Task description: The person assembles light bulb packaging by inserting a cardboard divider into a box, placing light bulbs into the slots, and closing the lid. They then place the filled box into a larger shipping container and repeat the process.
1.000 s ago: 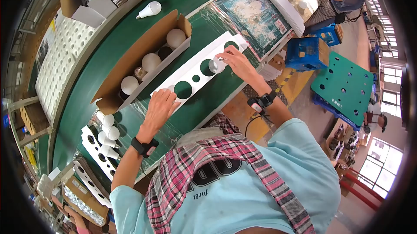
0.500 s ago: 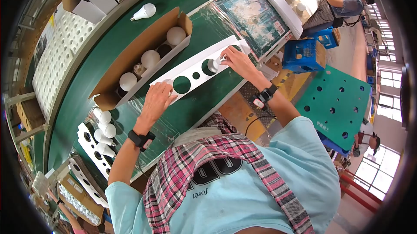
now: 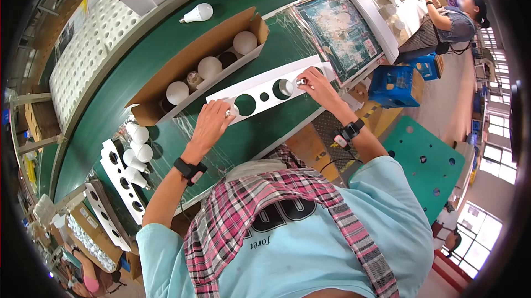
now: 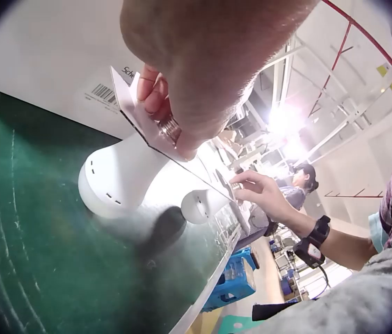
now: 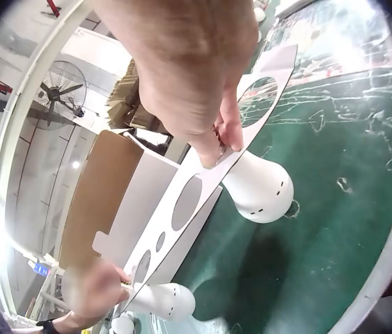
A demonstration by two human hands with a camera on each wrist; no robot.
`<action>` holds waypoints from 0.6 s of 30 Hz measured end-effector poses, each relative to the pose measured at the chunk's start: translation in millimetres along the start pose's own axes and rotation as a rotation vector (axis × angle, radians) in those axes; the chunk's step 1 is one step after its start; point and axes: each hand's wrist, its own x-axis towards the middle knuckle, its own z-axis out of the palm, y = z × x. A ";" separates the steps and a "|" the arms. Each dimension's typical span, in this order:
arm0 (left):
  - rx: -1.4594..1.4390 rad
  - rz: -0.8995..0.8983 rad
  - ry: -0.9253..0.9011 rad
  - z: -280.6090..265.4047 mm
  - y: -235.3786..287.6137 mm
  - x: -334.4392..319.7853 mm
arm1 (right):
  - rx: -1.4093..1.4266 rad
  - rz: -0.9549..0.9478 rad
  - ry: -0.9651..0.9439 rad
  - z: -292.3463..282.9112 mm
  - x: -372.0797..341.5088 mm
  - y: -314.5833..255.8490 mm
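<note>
A long white cardboard insert point(image 3: 260, 86) with large and small round holes stands over the green work surface. My left hand point(image 3: 212, 125) is at its left end, pinching the metal screw base of a light bulb point(image 4: 116, 177); that bulb's white globe hangs beneath the card in the left wrist view. Near the other end, my right hand point(image 3: 321, 89) pinches the screw base of a second light bulb point(image 5: 262, 191), whose globe also lies under the card. Part of this globe shows through a hole in the head view.
Beyond the insert stands an open carton point(image 3: 160, 85) with several bulbs inside. Loose bulbs point(image 3: 138, 151) lie at the left beside another holed insert point(image 3: 123, 183). One bulb point(image 3: 198, 13) rests behind the carton. Blue crates point(image 3: 394, 86) and another person point(image 3: 453, 24) are at the right.
The head view has shifted, moving the scene in frame. A metal screw base now shows at my left fingertips. My right hand keeps its pinch on its bulb at the insert.
</note>
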 end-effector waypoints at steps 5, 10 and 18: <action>-0.041 0.073 0.092 2.9 12.7 5.5 | 0.084 0.136 0.073 -1.4 -10.6 6.4; 0.007 0.113 0.095 1.2 28.0 26.7 | 0.051 0.288 0.119 -11.5 -18.8 13.9; 0.010 0.136 0.116 -4.3 38.7 40.9 | 0.129 0.266 0.190 -10.9 -30.0 37.0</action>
